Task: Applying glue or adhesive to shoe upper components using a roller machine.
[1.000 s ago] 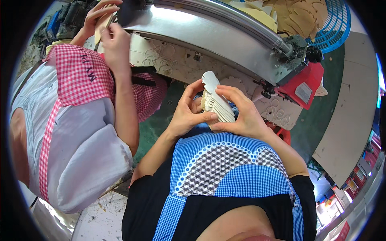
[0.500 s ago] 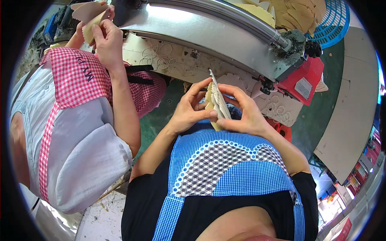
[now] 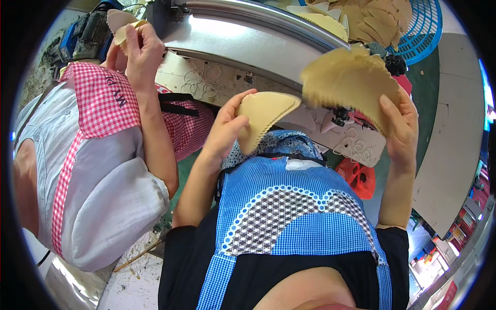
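Note:
My left hand [image 3: 227,126] is closed on a small stack of beige zigzag-edged pads [image 3: 266,116], gripping its left side with the thumb on top. Farther right and higher, my right hand [image 3: 400,126] pinches the right end of a larger, fanned bunch of the same beige pads [image 3: 351,82]. That bunch is smeared by motion and tilts over the front of the metal machine. The two bunches are apart from each other. What the pads are made of, cloth or foam, I cannot tell.
A long metal machine [image 3: 237,39] crosses the far side. Beside it a blue plastic basket [image 3: 426,31] holds many beige pads. Pale rings [image 3: 356,147] lie on the shelf below, near a red plastic bag [image 3: 356,178]. At left, a co-worker in a checked apron [image 3: 106,101] holds similar pads.
The single stack held between both hands is now in two bunches. My right hand has swung up and right with one; my left hand keeps the other, slightly farther left.

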`<state>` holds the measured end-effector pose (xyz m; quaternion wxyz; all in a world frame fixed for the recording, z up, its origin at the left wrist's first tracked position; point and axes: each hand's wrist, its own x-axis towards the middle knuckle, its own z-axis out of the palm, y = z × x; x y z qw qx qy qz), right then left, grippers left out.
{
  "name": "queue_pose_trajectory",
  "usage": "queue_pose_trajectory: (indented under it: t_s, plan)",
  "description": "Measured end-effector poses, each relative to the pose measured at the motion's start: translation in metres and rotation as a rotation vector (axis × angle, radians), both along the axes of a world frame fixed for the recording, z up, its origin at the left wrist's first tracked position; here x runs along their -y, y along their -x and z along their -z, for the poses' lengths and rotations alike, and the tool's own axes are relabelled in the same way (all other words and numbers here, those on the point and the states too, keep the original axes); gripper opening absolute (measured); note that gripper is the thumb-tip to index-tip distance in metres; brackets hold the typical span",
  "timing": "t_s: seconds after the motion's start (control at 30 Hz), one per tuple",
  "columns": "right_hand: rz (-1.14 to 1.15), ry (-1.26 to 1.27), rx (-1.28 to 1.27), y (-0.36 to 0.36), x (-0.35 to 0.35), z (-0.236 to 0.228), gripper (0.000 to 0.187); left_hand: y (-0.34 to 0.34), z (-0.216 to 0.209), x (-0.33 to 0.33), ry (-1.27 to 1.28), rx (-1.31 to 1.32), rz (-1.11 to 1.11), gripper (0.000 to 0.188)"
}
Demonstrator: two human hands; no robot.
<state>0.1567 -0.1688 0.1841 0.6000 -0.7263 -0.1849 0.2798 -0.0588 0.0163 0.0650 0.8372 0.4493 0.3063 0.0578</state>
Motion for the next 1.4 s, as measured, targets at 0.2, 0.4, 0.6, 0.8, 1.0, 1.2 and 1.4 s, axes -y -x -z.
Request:
queue_pose_trajectory:
  t_s: [0.2, 0.4, 0.6, 0.8, 1.0, 1.2, 1.4]
  plan:
    - [-0.542, 0.132, -0.056, 0.037, -0.016, 0.068, 0.030, -0.010, -0.012, 0.001, 0.120, 0.061, 0.297, 0.039]
    - [-0.386, 0.228, -0.132, 0.045, -0.016, 0.076, 0.019, -0.011, -0.019, 0.014, -0.242, 0.079, 0.296, 0.035]
    - [-0.297, 0.142, 0.077, 0.040, -0.015, 0.083, 0.018, -0.005, -0.015, 0.011, -0.250, 0.023, 0.235, 0.032]
    - [-0.138, -0.023, -0.767, 0.003, -0.019, 0.096, 0.021, 0.021, 0.001, -0.005, -0.171, 0.013, 0.113, 0.019]
    - [-0.168, -0.052, -0.472, 0.001, -0.056, 0.103, 0.025, 0.006, -0.005, -0.012, -0.269, 0.006, 0.208, 0.025]
    - [-0.412, 0.210, 0.023, 0.027, -0.043, 0.069, 0.023, -0.006, -0.020, -0.006, -0.191, 0.043, 0.229, 0.035]
    - [-0.189, 0.131, -0.131, 0.009, -0.025, 0.079, 0.017, -0.006, -0.008, -0.011, -0.214, -0.018, 0.243, 0.033]
